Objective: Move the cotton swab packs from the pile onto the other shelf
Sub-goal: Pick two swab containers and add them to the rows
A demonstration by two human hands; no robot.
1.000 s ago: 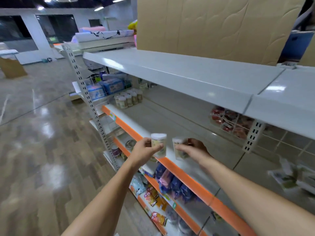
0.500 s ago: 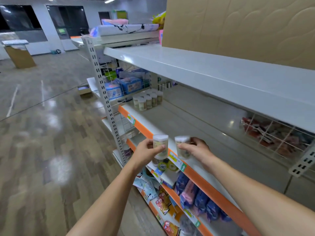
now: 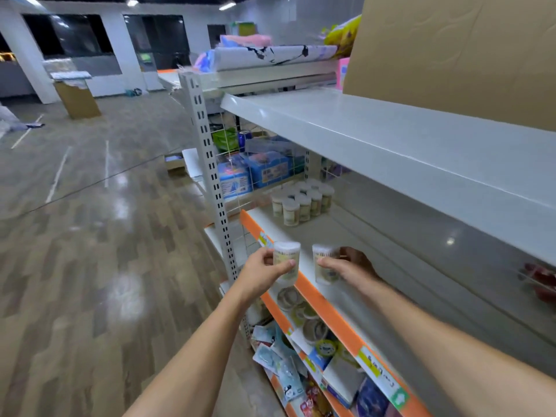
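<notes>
My left hand (image 3: 264, 270) grips a clear round cotton swab pack (image 3: 287, 261) with a white lid, upright, just outside the orange shelf edge (image 3: 323, 305). My right hand (image 3: 349, 266) holds a second pack (image 3: 325, 267) upright above the near part of the grey shelf (image 3: 346, 236). Several more swab packs (image 3: 302, 201) stand grouped at the far left end of that same shelf.
A wide white shelf (image 3: 391, 145) overhangs the working shelf, bearing a big cardboard box (image 3: 451, 49). A perforated upright post (image 3: 210, 164) stands at the shelf's left end. Lower shelves hold tape rolls (image 3: 304, 314) and packets. Open wooden floor (image 3: 90, 251) lies to the left.
The view has shifted left along the shelf, bringing the group of swab packs closer. Both hands keep their packs held side by side at the shelf edge.
</notes>
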